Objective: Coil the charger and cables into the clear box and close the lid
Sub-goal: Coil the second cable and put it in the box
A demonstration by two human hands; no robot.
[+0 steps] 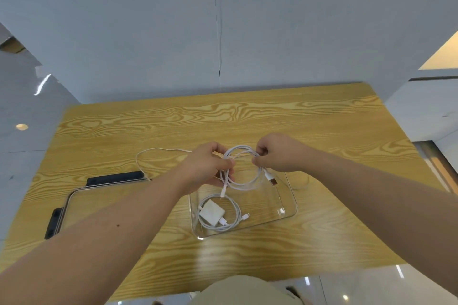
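A clear box [292,208] sits on the wooden table, near its middle. Inside it lies a white charger [211,212] with a coiled white cable around it. Above the box's far end, my left hand [207,168] and my right hand [277,153] both grip a second white cable [244,182], wound into a loop between them. Its USB plug [272,180] dangles below my right hand. A loose white strand [153,152] trails left over the table from my left hand. The clear lid [81,202] with black clips lies flat to the left of the box.
The wooden table [247,119] stretches beyond my hands to a grey wall. Its front edge runs just under my forearms. A pale rounded shape [243,290] sits at the bottom edge of the view.
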